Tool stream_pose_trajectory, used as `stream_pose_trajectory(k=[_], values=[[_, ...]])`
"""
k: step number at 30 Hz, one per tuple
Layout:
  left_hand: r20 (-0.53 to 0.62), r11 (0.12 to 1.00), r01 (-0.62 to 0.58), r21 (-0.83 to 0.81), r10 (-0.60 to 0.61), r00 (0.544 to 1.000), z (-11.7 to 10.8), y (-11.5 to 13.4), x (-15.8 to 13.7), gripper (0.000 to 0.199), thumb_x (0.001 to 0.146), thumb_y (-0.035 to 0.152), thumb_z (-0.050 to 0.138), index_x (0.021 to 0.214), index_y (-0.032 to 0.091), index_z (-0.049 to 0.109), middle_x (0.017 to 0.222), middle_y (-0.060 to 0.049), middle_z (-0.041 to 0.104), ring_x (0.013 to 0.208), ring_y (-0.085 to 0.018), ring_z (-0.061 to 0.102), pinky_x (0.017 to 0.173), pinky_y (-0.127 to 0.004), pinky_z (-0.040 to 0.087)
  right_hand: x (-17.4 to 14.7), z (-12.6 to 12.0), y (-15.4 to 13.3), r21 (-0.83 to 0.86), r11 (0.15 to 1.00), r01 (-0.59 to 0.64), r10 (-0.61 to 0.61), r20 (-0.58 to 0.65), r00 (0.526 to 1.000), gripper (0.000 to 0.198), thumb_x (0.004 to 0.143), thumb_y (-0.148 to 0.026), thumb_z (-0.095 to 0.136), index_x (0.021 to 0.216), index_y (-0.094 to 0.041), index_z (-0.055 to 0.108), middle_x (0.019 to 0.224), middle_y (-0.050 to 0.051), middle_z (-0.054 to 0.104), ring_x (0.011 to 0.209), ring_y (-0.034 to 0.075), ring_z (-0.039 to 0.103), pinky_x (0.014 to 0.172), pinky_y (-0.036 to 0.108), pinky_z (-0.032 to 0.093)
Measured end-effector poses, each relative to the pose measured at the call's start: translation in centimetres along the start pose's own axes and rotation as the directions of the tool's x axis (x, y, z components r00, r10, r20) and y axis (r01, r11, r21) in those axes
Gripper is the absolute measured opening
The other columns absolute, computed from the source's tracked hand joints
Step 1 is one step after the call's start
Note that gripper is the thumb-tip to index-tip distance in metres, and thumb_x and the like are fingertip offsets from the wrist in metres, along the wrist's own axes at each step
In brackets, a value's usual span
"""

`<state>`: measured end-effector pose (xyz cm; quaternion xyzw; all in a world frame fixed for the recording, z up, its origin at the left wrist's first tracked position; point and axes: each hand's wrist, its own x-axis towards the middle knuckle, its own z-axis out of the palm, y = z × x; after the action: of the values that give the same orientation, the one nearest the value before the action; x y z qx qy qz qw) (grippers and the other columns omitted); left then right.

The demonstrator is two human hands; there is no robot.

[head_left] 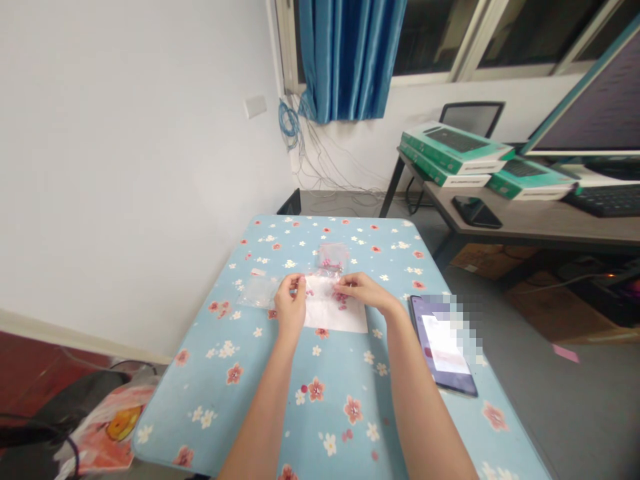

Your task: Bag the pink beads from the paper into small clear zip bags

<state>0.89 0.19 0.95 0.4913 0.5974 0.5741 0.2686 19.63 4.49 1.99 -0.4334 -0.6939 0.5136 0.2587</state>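
- Pink beads, seen from the head view, lie in a loose cluster on a white sheet of paper, right under the fingertips of the right hand.
- A few more pink specks show on the same sheet near the left hand, and others sit inside a clear zip bag just beyond the paper.
- Left fingers curl in toward the thumb at the sheet's left side — whether they pinch anything, I cannot tell.
- Right thumb and forefinger reach together above the cluster; too small to tell if a bead is caught between them.
- What could go wrong: nothing visible rims the sheet, so a brushing wrist or a tugged edge could send beads rolling onto the flowered tablecloth.
- Strays would be easy to lose there — the printed blossoms are reddish too, and a lone red dot nearer the person already stands out only a little.
- As for looks, the beads are tiny, deep pink and roundish, bunched unevenly; finer detail is blurred.
- Left of the hands, a crumpled clear bag lies flat.
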Motion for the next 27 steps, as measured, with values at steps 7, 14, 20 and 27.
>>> stream_pose_trajectory(k=[7, 14, 20, 27], values=[[0.02, 0.999, -0.029, -0.033, 0.029, 0.999, 0.07, 0.37, -0.16, 0.021, 0.081, 0.033, 0.053, 0.091, 0.017, 0.061, 0.082, -0.005, 0.063, 0.076, -0.015, 0.059, 0.062, -0.023, 0.048, 0.17, -0.04, 0.65, 0.029, 0.999, -0.028, 0.028, 0.014, 1.0, 0.032, 0.072, -0.044, 0.059, 0.065, -0.013, 0.061, 0.062, 0.002, 0.059, 0.058, 0.012, 0.049, 0.061, 0.026, 0.037], [0.037, 0.998, -0.022, -0.059, 0.024, 0.999, 0.08, 0.6, -0.27, 0.023, 0.081, 0.035, 0.053, 0.094, 0.017, 0.061, 0.085, -0.006, 0.063, 0.079, -0.015, 0.059, 0.06, -0.022, 0.049, 0.08, -0.13, 0.69, 0.013, 0.999, -0.035, 0.034, 0.029, 0.999, 0.034, 0.072, -0.047, 0.058, 0.063, -0.014, 0.06, 0.06, 0.001, 0.059, 0.058, 0.012, 0.049, 0.062, 0.027, 0.037], [0.057, 0.997, -0.02, -0.081, 0.025, 0.998, 0.1, 0.94, -0.33, 0.023, 0.081, 0.036, 0.054, 0.093, 0.017, 0.061, 0.085, -0.005, 0.063, 0.078, -0.015, 0.059, 0.059, -0.021, 0.048, -0.03, -0.22, 0.72, 0.01, 1.0, -0.029, 0.029, 0.053, 0.998, 0.036, 0.073, -0.048, 0.057, 0.062, -0.014, 0.06, 0.059, 0.0, 0.057, 0.058, 0.012, 0.047, 0.061, 0.027, 0.036], [0.086, 0.992, -0.021, -0.125, 0.032, 0.996, 0.15, 1.04, -0.41, 0.024, 0.081, 0.037, 0.054, 0.091, 0.017, 0.062, 0.085, -0.005, 0.061, 0.077, -0.014, 0.057, 0.057, -0.021, 0.049, -0.24, -0.34, 0.28, 0.017, 0.999, -0.044, 0.043, 0.063, 0.997, 0.034, 0.071, -0.047, 0.059, 0.062, -0.014, 0.061, 0.06, 0.001, 0.058, 0.059, 0.012, 0.047, 0.063, 0.027, 0.037]])
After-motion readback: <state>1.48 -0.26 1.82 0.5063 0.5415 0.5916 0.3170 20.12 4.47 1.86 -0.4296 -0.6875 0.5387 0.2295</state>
